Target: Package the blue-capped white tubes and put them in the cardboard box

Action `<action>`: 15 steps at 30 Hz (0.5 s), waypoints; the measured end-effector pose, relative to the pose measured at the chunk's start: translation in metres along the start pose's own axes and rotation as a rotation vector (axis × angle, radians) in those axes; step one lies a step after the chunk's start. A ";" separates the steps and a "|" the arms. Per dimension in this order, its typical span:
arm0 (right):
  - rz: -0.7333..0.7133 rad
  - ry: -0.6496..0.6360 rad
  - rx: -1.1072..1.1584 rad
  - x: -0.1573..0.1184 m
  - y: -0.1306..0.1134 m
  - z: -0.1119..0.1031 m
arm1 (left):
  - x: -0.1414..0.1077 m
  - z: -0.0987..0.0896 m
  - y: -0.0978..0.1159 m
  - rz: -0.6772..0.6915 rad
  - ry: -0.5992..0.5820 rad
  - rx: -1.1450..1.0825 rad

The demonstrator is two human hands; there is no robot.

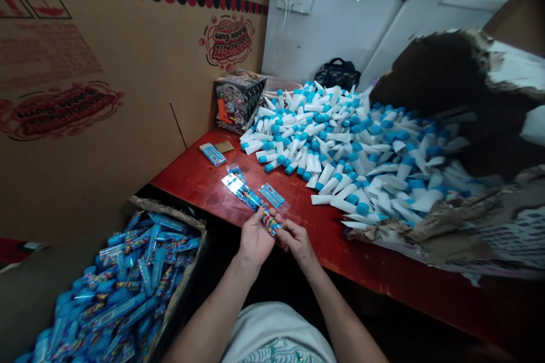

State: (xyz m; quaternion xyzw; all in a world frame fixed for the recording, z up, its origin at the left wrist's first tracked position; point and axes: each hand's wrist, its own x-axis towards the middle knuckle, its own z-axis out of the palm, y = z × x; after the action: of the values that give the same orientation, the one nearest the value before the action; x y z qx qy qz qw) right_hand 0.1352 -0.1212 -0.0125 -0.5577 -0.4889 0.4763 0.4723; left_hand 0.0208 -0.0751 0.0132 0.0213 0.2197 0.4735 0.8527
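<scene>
A printed blue plastic sleeve [269, 220], long and flat with bright lettering, is held over the front edge of the red table. My left hand [255, 237] is closed around it, thumb on top. With its fingers pinched, my right hand [299, 242] grips the sleeve's near end. More shiny blue sleeves [240, 188] lie just beyond, overlapping the held one in view. A blue printed card [271, 195] in clear plastic rests close to my fingers. Farther back are a small stack of blue cards [212, 154] and a brown card piece [224, 146].
White tubes with blue caps [323, 136] heap across the red table [191, 176], spilling from a torn carton [455, 227] at right. An open carton [202, 232] of filled blue packs stands lower left. Large cardboard [149, 68] walls the left; a dark printed box [238, 101] sits behind.
</scene>
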 end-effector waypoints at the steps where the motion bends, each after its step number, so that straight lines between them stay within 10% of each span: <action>1: -0.010 0.010 -0.020 0.001 0.001 0.002 | 0.000 -0.001 -0.001 0.000 0.003 0.003; 8: -0.100 -0.096 -0.243 0.018 0.001 0.004 | -0.009 -0.008 0.020 0.204 0.039 0.111; 11: -0.233 0.124 -0.641 0.039 -0.003 0.000 | -0.022 -0.025 0.055 0.475 0.109 0.304; 15: -0.203 0.293 -1.209 0.069 -0.004 0.000 | -0.043 -0.067 0.118 0.866 0.522 0.747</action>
State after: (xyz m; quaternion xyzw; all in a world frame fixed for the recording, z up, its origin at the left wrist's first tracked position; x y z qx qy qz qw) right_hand 0.1395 -0.0523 -0.0138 -0.7364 -0.6525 -0.0127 0.1783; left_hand -0.1195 -0.0570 -0.0029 0.2885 0.5427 0.6569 0.4368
